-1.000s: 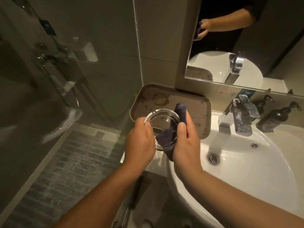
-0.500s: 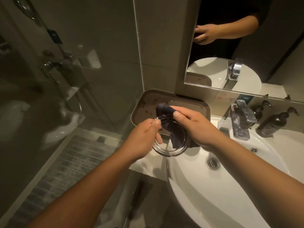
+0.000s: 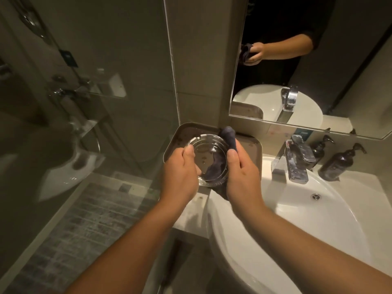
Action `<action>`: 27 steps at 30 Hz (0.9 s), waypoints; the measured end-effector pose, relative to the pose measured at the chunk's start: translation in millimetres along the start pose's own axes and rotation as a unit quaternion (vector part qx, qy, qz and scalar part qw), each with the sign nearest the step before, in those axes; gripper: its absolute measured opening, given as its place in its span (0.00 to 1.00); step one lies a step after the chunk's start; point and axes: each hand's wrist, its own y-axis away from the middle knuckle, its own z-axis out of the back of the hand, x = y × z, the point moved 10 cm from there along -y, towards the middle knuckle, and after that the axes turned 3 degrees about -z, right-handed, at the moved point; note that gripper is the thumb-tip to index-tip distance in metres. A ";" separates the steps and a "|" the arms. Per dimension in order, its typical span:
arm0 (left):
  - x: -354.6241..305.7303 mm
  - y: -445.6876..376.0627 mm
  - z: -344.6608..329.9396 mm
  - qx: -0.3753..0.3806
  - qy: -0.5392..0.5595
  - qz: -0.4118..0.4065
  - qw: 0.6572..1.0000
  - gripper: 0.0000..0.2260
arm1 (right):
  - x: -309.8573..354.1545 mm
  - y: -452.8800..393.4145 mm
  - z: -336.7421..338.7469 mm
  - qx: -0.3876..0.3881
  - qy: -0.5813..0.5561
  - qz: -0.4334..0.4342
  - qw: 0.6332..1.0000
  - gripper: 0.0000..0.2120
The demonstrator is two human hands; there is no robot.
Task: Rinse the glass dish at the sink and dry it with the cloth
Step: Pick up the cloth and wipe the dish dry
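Drying step: we hold the glass dish (image 3: 209,159) over the tray (image 3: 250,154), left of the sink (image 3: 297,219).
Left hand (image 3: 180,175) pinches the near-left rim, fingers curled tight; right hand (image 3: 242,174) clamps the dark cloth (image 3: 230,137) against the right wall, cloth running under the base. We'd turn the dish against the cloth and keep the rim pinch firm, since wet glass likely slips.
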 end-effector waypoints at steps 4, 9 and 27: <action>-0.2 18.4 -11.6 -0.022 0.060 0.028 0.998 0.15 | -1.3 4.0 10.5 -0.063 -0.051 -0.005 0.997 0.17; 12.8 17.1 -27.6 0.100 0.088 0.062 0.989 0.15 | -5.2 -17.7 17.0 0.039 0.022 -0.033 0.998 0.16; -22.3 -14.0 -22.9 0.040 -0.001 -0.038 0.999 0.19 | 14.2 -29.3 25.4 -0.015 0.040 0.008 0.999 0.16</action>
